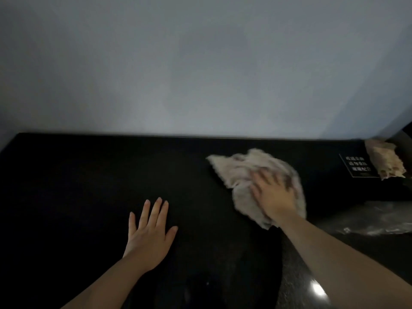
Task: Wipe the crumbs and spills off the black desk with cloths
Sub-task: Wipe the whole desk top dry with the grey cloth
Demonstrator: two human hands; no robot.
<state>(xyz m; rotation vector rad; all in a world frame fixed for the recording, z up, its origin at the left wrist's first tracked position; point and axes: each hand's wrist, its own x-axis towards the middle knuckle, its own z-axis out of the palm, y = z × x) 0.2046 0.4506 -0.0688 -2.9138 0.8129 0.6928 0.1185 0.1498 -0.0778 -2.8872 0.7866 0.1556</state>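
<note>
The black surface (89,175) runs wide across the view, dull and dark, and its far edge meets a plain pale grey wall (200,63). The room is dim. At the lower right the black gives way to a speckled dark slab (294,275) that carries a bright glint of light. A crinkled clear plastic bag (379,219) lies near the right edge. Beyond it a small black sign (356,167) with white characters stands near the back right corner, with a second crumpled beige cloth (386,161) just beside it.

The wiping cloth (240,166) is cream-beige, nubbly and rumpled into loose folds. It lies on the right half of the surface, well short of the wall, and one pointed corner reaches out to the left. Its edges are blurred.

The right hand (275,192) presses down on the near part of this cloth, its grip apart and its fingers spread over the fabric rather than wrapped around it. The left hand (149,237) rests flat on the bare surface, well apart from the cloth. Its grip is also apart, its fingers are straight and it holds nothing.
</note>
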